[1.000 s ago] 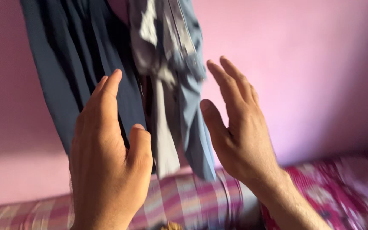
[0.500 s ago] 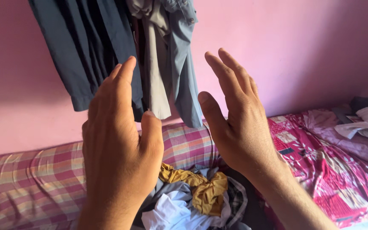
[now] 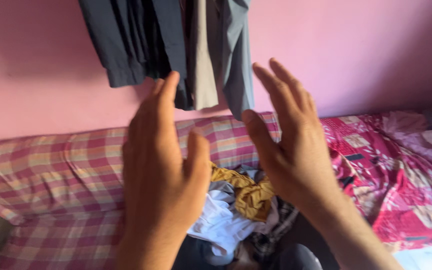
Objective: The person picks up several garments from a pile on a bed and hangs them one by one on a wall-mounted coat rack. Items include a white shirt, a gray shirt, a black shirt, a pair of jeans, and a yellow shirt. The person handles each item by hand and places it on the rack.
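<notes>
Only 1 view is given, from a camera worn on the person's head. It looks forward and slightly down, toward a pink wall (image 3: 356,55) and the bed (image 3: 51,170) set against it. It sits very close to the person's own raised hands: the left hand (image 3: 163,170) and right hand (image 3: 291,145) fill the middle of the frame, backs toward the lens. Hanging clothes (image 3: 176,45) are cut off by the top edge, and a pile of clothes (image 3: 236,210) lies low in the frame. No 2nd view overlaps it.
</notes>
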